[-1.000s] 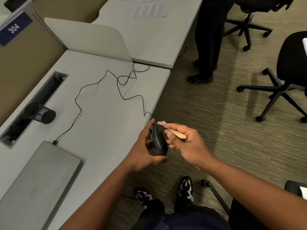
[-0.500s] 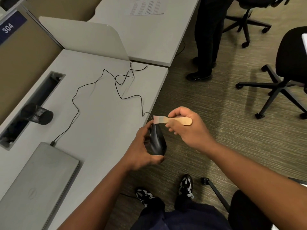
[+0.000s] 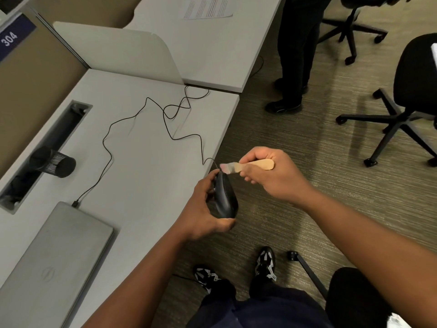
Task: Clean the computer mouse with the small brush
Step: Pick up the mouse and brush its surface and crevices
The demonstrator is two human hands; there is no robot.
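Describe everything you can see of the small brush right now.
The small brush has a flat, pale handle that looks like wood, with a rounded end and a short tuft of light bristles, blurred here. It lies roughly level, bristles pointing left. The right hand grips the handle mid-length. The bristle tips sit at the front end of the black mouse, which the left hand holds beyond the desk edge; contact looks likely but isn't certain.

Wooden brush, matt plastic mouse
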